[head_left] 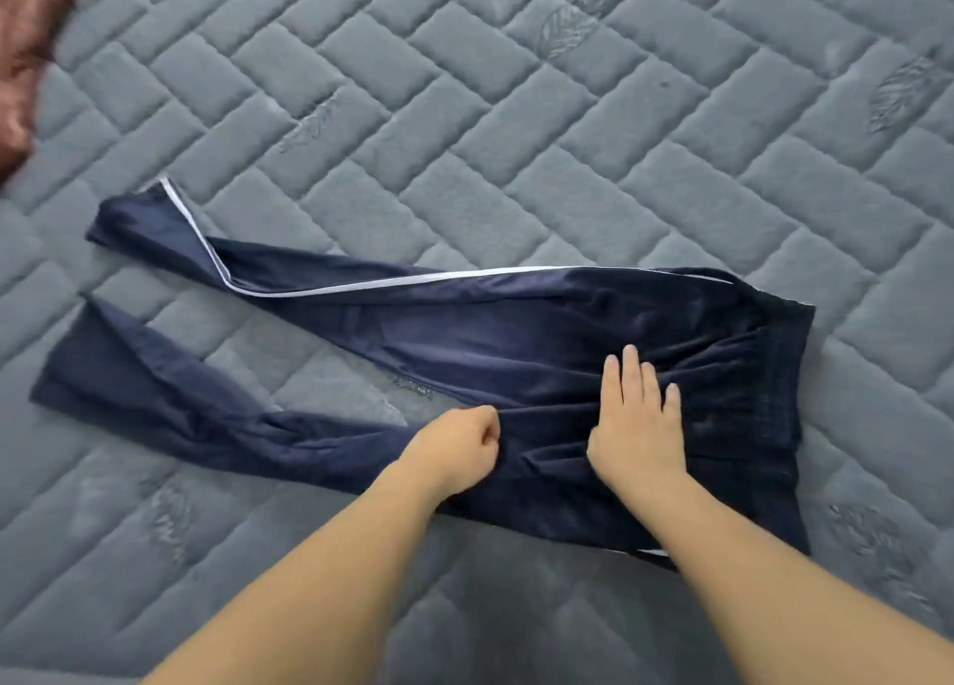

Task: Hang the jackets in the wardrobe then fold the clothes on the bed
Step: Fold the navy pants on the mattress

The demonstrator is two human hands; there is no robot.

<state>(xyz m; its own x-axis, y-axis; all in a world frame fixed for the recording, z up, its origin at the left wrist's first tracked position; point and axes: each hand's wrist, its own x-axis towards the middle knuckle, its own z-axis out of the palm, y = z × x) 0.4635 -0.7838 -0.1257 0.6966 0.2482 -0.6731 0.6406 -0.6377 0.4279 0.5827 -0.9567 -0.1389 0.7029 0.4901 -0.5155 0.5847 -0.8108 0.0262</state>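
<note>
Navy track pants point(464, 333) with a thin white side stripe lie spread on the bed, waistband to the right, both legs stretching left and apart. My left hand point(457, 447) pinches the fabric at the crotch, where the near leg meets the seat. My right hand point(640, 426) lies flat with straight fingers on the seat, just left of the waistband, pressing the cloth into wrinkles.
The grey quilted mattress point(568, 131) fills the view on all sides of the pants. A reddish-brown fuzzy cloth point(26, 49) lies at the far left corner, partly out of frame.
</note>
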